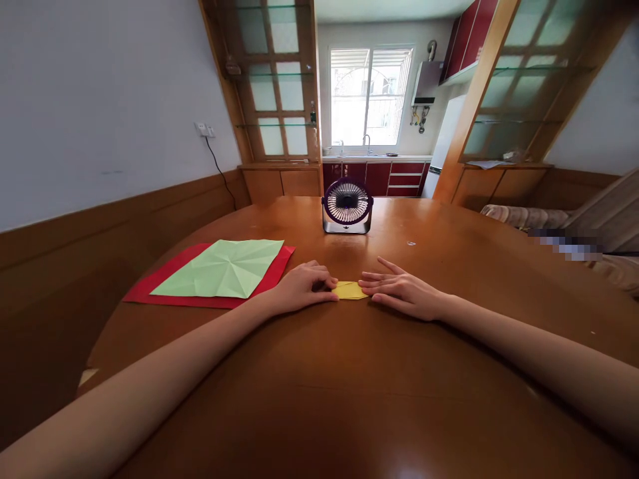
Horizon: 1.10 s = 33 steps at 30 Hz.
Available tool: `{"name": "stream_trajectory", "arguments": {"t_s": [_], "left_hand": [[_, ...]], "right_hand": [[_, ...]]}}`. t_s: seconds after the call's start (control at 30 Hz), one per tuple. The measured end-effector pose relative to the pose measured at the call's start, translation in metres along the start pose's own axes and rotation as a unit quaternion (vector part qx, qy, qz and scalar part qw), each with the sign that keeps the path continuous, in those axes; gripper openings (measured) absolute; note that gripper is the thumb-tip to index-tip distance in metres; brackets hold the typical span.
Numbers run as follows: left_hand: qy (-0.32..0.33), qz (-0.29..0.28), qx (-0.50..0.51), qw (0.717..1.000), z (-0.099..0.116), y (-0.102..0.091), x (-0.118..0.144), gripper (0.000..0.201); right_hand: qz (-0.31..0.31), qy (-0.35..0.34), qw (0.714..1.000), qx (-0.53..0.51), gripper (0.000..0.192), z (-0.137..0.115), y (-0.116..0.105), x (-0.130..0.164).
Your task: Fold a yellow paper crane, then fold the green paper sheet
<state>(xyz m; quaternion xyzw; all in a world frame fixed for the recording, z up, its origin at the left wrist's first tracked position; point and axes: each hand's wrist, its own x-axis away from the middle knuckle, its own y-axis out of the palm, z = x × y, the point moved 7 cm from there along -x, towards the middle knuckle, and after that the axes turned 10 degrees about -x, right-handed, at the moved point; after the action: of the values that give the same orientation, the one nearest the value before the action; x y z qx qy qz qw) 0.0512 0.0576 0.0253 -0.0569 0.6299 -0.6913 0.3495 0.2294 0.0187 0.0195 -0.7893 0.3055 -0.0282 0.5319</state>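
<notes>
A small folded yellow paper (349,290) lies flat on the round wooden table (349,386), between both hands. My left hand (304,287) rests on the paper's left end with its fingers curled and pressing on it. My right hand (402,291) lies flat, fingers stretched out, its fingertips touching the paper's right end. Most of the paper's ends are hidden under the fingers.
A creased light green sheet (222,268) lies on a larger red sheet (150,289) to the left of my left hand. A small dark desk fan (347,206) stands farther back at the table's middle. A wall runs along the left.
</notes>
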Motion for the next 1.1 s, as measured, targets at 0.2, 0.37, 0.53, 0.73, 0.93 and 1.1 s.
{"name": "stream_trajectory", "arguments": {"t_s": [0.2, 0.37, 0.53, 0.73, 0.93, 1.1], "left_hand": [[-0.001, 0.002, -0.015, 1.0, 0.005, -0.001, 0.0, 0.026], [0.008, 0.009, -0.068, 0.998, 0.013, 0.001, -0.001, 0.028], [0.016, 0.02, -0.075, 0.997, 0.013, 0.004, -0.003, 0.028], [0.014, 0.018, -0.074, 0.997, 0.011, 0.005, -0.003, 0.029], [0.021, 0.013, -0.076, 0.997, 0.011, 0.005, -0.001, 0.03], [0.027, 0.012, -0.085, 0.996, 0.014, 0.004, -0.001, 0.029]], "right_hand": [[0.055, -0.013, 0.998, 0.019, 0.031, 0.005, -0.008, 0.002], [0.08, -0.04, 0.994, 0.061, 0.029, -0.005, -0.01, 0.0], [0.014, -0.034, 0.994, 0.102, 0.043, -0.009, 0.001, -0.006], [-0.014, -0.025, 0.993, 0.112, 0.044, -0.005, 0.006, -0.01], [0.034, -0.054, 0.989, 0.133, 0.033, -0.008, -0.001, -0.007], [0.047, -0.08, 0.983, 0.159, 0.027, -0.012, -0.003, -0.006]]}}
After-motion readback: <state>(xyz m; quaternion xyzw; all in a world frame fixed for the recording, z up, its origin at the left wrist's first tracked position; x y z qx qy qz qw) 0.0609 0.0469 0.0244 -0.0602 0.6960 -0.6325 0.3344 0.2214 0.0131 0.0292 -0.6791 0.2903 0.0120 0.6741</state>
